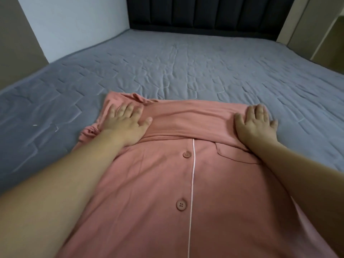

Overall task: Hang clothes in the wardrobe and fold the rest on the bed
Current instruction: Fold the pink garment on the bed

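Observation:
A pink button-up shirt (167,192) with white piping and a chest pocket lies spread on the grey quilted bed (186,67). Its far part is folded back toward me as a band across the top. My left hand (126,121) presses flat on the left end of that fold, fingers straight. At the right end of the fold, my right hand (255,121) rests flat too, fingers spread. A bunched sleeve sticks out beside my left wrist. Both hands hold nothing.
A dark padded headboard (204,13) stands at the far end of the bed. A white wall (74,25) runs along the left side. Pale furniture (316,25) stands at the far right.

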Demonstrator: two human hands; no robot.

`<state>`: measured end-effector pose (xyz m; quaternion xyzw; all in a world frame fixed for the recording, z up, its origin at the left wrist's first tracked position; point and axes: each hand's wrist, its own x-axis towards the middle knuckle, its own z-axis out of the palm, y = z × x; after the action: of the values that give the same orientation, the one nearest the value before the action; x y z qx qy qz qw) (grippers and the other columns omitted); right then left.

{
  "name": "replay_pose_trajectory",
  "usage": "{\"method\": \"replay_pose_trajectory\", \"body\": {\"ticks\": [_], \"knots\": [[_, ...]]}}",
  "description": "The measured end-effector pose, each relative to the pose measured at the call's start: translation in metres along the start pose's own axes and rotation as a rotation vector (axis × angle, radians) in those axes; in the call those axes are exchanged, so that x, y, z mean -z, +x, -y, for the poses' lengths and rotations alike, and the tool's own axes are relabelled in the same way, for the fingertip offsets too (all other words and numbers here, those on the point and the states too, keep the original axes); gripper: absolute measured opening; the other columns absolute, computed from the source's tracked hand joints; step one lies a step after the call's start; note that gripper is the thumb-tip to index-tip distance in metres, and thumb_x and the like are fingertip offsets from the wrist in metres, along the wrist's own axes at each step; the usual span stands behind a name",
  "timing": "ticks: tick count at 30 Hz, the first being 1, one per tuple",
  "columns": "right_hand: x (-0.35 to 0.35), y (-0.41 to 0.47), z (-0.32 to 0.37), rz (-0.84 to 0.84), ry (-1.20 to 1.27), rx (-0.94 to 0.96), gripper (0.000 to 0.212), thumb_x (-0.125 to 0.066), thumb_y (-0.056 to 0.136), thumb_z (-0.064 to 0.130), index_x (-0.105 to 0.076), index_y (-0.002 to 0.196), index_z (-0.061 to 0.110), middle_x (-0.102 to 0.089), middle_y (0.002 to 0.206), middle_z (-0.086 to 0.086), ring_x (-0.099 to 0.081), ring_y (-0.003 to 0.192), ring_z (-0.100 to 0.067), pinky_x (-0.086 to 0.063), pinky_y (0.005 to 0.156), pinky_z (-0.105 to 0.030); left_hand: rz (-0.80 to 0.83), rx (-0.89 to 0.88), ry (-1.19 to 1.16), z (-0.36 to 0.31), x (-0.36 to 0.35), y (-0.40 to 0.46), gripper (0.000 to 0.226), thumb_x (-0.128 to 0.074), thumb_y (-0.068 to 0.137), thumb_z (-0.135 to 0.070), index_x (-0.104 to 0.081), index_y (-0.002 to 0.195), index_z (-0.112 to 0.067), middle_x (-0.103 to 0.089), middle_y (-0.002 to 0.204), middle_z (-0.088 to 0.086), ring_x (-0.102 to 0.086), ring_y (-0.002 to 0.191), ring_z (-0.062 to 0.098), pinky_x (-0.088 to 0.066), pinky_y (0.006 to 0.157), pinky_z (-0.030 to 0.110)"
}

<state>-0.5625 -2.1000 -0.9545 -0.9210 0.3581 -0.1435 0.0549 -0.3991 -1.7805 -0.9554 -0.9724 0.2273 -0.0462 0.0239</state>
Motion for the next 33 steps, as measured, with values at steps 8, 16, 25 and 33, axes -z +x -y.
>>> {"method": "replay_pose_trajectory", "body": {"ticks": [8, 16, 25, 33], "knots": [[0.031, -0.1, -0.037, 0.063, -0.073, 0.06, 0.089, -0.007, 0.086, 0.068, -0.012, 0.151, 0.008, -0.009, 0.159, -0.013, -0.012, 0.146, -0.027, -0.008, 0.117, -0.048, 0.044, 0.109, -0.104, 0.022, 0.003, -0.089, 0.077, -0.003, 0.09, -0.065, -0.005, 0.154, -0.024, 0.006, 0.162, -0.005, 0.014, 0.147, 0.016, 0.01, 0.118, 0.046], [0.076, -0.219, -0.053, 0.192, -0.241, 0.388, 0.069, -0.008, 0.09, 0.057, -0.002, 0.153, 0.028, 0.004, 0.161, -0.002, 0.005, 0.147, -0.025, 0.006, 0.116, -0.049, 0.275, 0.015, -0.242, 0.002, 0.05, -0.204, 0.071, -0.011, 0.093, -0.066, 0.004, 0.154, -0.032, 0.009, 0.162, -0.007, 0.008, 0.149, 0.017, 0.005, 0.119, 0.047], [0.168, -0.329, -0.014, 0.666, -0.168, 0.991, 0.055, -0.037, 0.077, 0.079, -0.041, 0.094, 0.026, -0.043, 0.09, 0.007, -0.042, 0.079, -0.015, -0.038, 0.075, -0.031, 0.719, -0.545, 0.019, -0.015, 0.107, -0.352, 0.125, -0.054, 0.062, -0.083, 0.026, 0.146, -0.036, 0.032, 0.154, -0.016, 0.031, 0.139, 0.005, 0.011, 0.114, 0.058], [0.176, -0.353, 0.012, 0.67, -0.557, 0.977, 0.073, -0.068, 0.077, 0.041, -0.034, 0.137, 0.016, -0.049, 0.127, -0.009, -0.055, 0.11, -0.03, -0.044, 0.088, -0.036, 0.131, -0.525, 0.334, -0.032, 0.118, -0.376, 0.044, -0.047, 0.081, -0.012, -0.04, 0.123, -0.022, -0.048, 0.121, 0.001, -0.051, 0.109, 0.026, -0.044, 0.074, 0.037]]}}
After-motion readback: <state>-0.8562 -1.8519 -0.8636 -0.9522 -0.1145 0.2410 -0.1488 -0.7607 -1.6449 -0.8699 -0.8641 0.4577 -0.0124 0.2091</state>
